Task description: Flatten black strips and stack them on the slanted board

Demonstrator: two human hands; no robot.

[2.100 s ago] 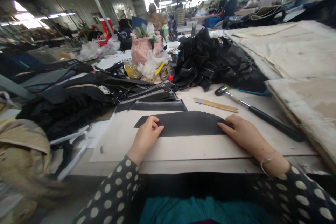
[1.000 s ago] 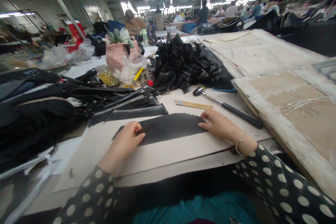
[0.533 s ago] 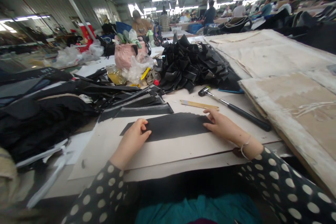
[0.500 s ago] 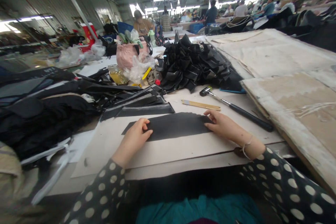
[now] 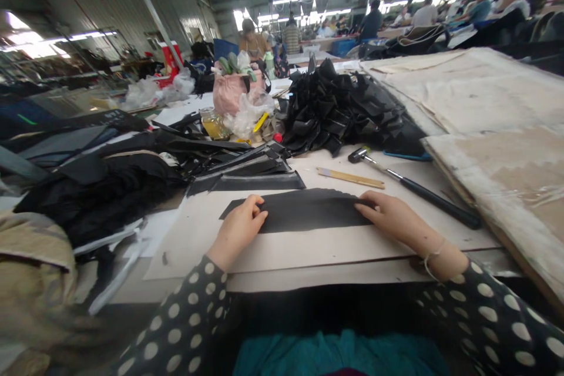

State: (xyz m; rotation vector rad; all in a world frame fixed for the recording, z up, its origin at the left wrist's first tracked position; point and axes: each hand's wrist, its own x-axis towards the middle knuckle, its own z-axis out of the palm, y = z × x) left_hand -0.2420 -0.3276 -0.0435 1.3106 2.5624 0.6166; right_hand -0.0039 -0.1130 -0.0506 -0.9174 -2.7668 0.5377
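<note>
A flat, dark piece of fabric-like sheet lies on the pale board in front of me. Its lower edge is straight, its upper edge slightly curved. My left hand grips it near the left end, thumb and fingers close together. At the right end my right hand pinches the corner between thumb and fingers. Just beyond the sheet lie a yellow strip like a ruler and a hammer with a black handle. Long black strips are stacked behind my left hand.
A heap of black pieces rises at the back. Left of it stand a pink bag, a jar and clear plastic. Large worn boards border the right; dark fabric is piled left. People work in the background.
The view has shifted, so everything sits farther right. My right hand's fingers have closed onto the sheet's right end. The left hand keeps its place on the sheet.
</note>
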